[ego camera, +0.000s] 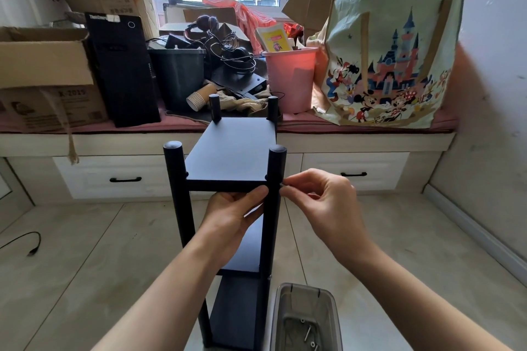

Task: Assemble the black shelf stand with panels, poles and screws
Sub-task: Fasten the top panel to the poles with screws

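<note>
Head view of a black shelf stand standing upright on the tiled floor before a window bench with drawers. Four poles rise past the top panel; lower panels are visible beneath it between the near poles. The left hand reaches under the top panel's front edge, its thumb pressed against the near right pole, fingers curled beneath the panel. The right hand pinches a small screw-like part between thumb and forefinger, held against the outer side of the same pole at the level of the top panel; the part is too small to identify further. A clear plastic container holding loose screws stands on the floor just right of the stand's base. On the bench: a pink bucket, a cartoon-printed tote bag, a black computer tower and cardboard boxes.
</note>
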